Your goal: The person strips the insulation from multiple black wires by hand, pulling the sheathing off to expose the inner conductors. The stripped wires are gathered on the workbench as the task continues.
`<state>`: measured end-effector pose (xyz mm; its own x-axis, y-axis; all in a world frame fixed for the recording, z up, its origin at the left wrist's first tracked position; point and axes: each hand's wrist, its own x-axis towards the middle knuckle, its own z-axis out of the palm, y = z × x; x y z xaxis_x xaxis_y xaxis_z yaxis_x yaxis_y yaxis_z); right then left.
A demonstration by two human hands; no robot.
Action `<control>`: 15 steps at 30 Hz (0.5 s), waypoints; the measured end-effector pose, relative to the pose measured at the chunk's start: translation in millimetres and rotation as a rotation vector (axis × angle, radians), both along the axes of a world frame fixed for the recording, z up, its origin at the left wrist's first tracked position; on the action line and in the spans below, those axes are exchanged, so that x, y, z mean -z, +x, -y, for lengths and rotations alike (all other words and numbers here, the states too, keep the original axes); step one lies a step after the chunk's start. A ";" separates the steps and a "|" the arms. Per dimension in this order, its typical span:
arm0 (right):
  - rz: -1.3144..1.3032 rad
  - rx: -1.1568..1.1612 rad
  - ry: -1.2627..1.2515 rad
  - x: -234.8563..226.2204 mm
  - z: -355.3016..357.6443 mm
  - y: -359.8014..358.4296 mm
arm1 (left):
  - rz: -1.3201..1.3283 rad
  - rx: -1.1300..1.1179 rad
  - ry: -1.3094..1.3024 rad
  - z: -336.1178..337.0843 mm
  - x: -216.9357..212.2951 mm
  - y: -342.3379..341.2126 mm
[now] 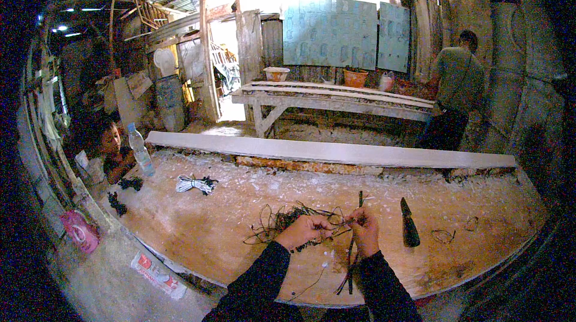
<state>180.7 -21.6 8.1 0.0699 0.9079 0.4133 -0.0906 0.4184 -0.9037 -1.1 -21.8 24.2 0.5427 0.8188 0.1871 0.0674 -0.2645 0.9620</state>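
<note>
Over the near middle of the wooden table, my left hand is closed, its fingers pinching a thin dark strand. Close on its right, my right hand grips a bundle of dark strips, whose ends stick out above and hang below the fist. A loose tangle of thin dark strands lies under and beside my left hand. To the right of my right hand rests a dark, narrow, pointed tool, perhaps a knife; its kind is unclear. Farther left is a tied bundle of white and black cords.
A long pale board edges the table's far side. A plastic bottle stands at the left, near a person and small dark bundles. Behind, another person stands by a bench holding pots. Thin loops lie right.
</note>
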 end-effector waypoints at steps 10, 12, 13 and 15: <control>0.033 0.083 -0.059 -9.0 2.1 1.3 | -0.017 0.339 -0.018 -1.4 7.9 1.4; -0.001 0.075 -0.050 -8.3 0.1 -2.2 | -0.010 0.360 -0.029 -2.6 9.4 0.9; -0.018 0.071 -0.046 -8.1 0.0 -3.2 | -0.020 0.361 -0.007 -3.2 9.5 0.6; -0.066 0.050 -0.087 -8.3 0.7 -3.5 | -0.016 0.380 -0.043 -3.1 8.6 1.0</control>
